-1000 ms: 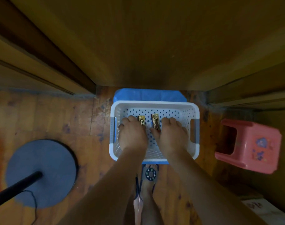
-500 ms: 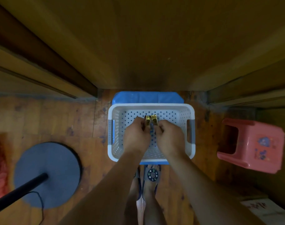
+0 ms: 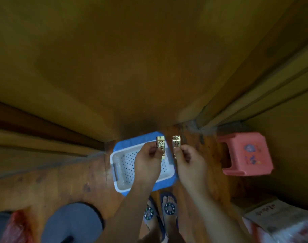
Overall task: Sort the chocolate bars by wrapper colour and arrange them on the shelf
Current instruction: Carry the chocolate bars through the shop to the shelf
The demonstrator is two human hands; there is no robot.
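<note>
Each hand holds one gold-wrapped chocolate bar above the white basket point(image 3: 122, 172), which sits on a blue lid or tray point(image 3: 132, 139) on the wooden floor point(image 3: 62, 181). The left hand point(image 3: 147, 165) pinches the left gold bar point(image 3: 160, 146) by its lower half between thumb and curled fingers point(image 3: 152, 151); the right hand point(image 3: 190, 165) pinches the right gold bar point(image 3: 176, 144) the same way, fingers point(image 3: 185, 155) curled round its lower edge. Both bars stand roughly upright in the view, long axes pointing away from the person, just beside each other but apart, their upper ends free above the fingers. The wrappers look alike in colour, so by my reading they belong to one group. No shelf surface is plainly shown; the big brown wooden panel point(image 3: 132, 67) fills the view ahead and above the bars, so the placing spot probably lies forward and up from both hands. Neither hand is clearly nearer to it. With the free ends leading, each bar could be set down top end first. The basket floor that shows holds no other bars. A pink stool point(image 3: 246, 155) stands well to the right.
</note>
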